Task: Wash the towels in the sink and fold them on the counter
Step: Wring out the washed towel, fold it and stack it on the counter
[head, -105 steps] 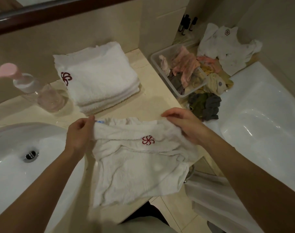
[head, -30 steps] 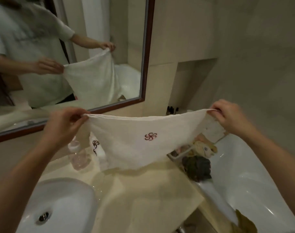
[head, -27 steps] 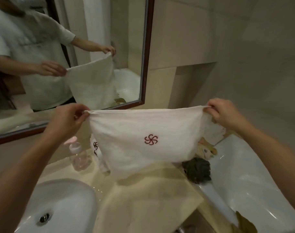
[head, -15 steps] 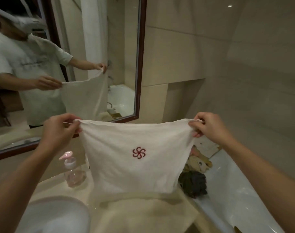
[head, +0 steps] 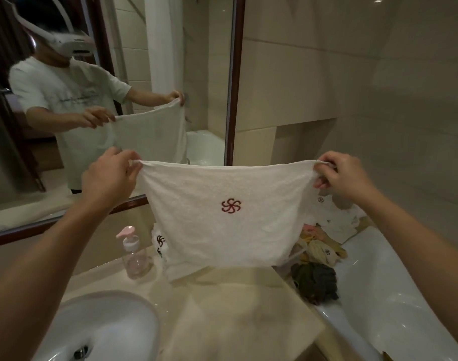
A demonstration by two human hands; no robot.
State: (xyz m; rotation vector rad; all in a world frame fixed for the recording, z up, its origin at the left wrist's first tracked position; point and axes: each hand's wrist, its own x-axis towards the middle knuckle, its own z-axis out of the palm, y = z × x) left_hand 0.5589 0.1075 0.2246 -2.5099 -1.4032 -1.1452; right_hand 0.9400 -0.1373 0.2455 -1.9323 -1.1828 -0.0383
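Above the counter (head: 238, 316), a white towel (head: 222, 230) hangs spread out in the air, its red pinwheel emblem (head: 231, 205) facing the camera. The left hand (head: 108, 178) pinches the towel's upper left corner between thumb and curled fingers; the right hand (head: 340, 175) pinches the upper right corner the same way, so the top edge is stretched nearly straight between them. The lower edge hangs free, clear of the counter. Behind the towel, a stack of folded white towels (head: 161, 246) sits on the counter beside a clear pump bottle (head: 134, 254) with a pink top. The white sink (head: 103, 327) lies at lower left. To the right, a heap of coloured cloths (head: 316, 267) sits at the edge of the bathtub (head: 394, 295). The mirror (head: 105, 74) on the wall reflects the person holding the towel
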